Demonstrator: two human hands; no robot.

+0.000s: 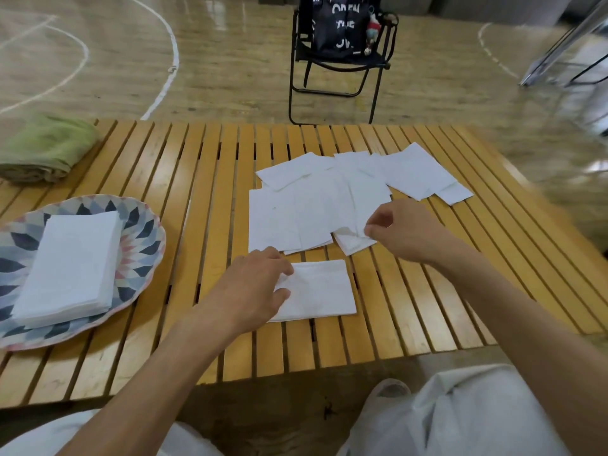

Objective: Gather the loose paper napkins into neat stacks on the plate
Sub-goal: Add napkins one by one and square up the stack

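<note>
Left hand (255, 287) presses flat rectangular napkin (320, 291); slatted wood table (197, 179).

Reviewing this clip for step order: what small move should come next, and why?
Probably lift the napkin that the right hand pinches at the near edge of the loose pile and lay it on the small stack that the left hand steadies; the plate already holds one neat stack.

Our left hand (255, 286) reaches forward, palm down, fingers loosely spread and resting flat. Our right hand (399, 232) sits farther out, fingertips pinched together.
</note>
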